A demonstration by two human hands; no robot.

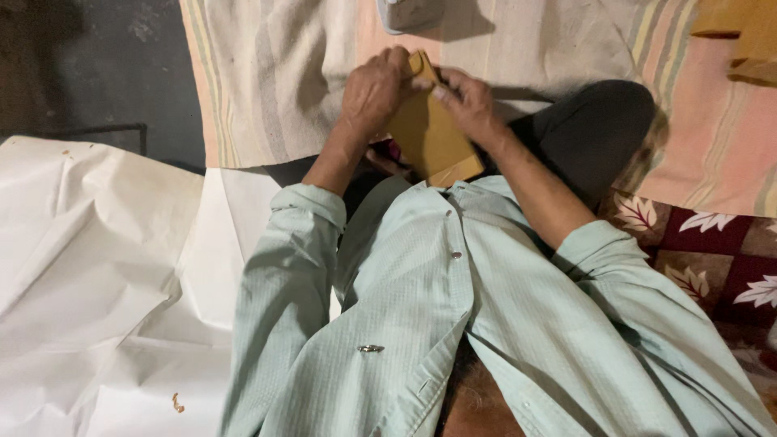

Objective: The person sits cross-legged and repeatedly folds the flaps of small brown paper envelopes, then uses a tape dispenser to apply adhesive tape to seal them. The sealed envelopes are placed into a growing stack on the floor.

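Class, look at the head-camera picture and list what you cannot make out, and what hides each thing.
1. Top end of the brown paper envelope: covered by the left hand and right hand.
2. Its lower end: behind the shirt.
3. Grey object: cut off by the top edge.
4. Yellow-brown stack: cut off at the top right corner.

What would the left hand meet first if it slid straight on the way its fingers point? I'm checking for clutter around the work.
Probably the right hand: the left hand points across the brown paper piece at those fingers.
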